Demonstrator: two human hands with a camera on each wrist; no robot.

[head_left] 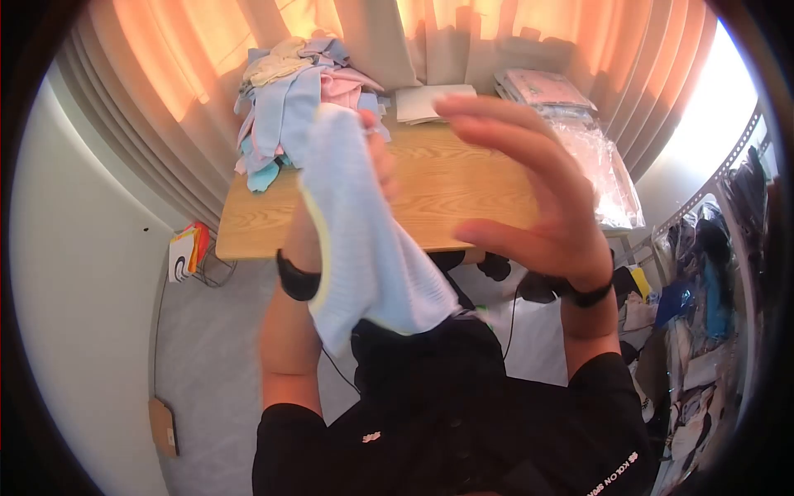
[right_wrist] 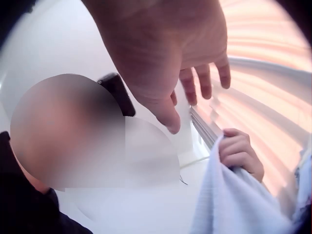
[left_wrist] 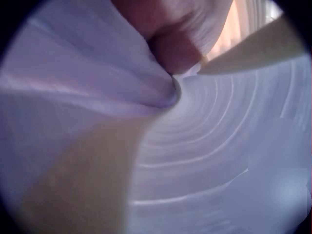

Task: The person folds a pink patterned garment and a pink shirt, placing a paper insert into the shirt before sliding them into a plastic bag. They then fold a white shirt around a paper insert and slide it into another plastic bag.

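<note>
A light blue, finely striped cloth piece with yellow edging hangs in front of the person's torso; its exact kind cannot be told. My left hand grips it by its upper end, partly hidden behind the fabric. In the left wrist view, the cloth fills most of the frame, under curled fingers. Raised to the right of the cloth, my right hand has its fingers extended and thumb apart, holding nothing. The right wrist view shows this right hand above and apart from the gripped cloth.
On the wooden table, a heap of pastel clothes lies back left. White sheets sit at the back middle, beside clear-bagged packs on the right. A rack of bagged items stands at far right; curtains hang behind.
</note>
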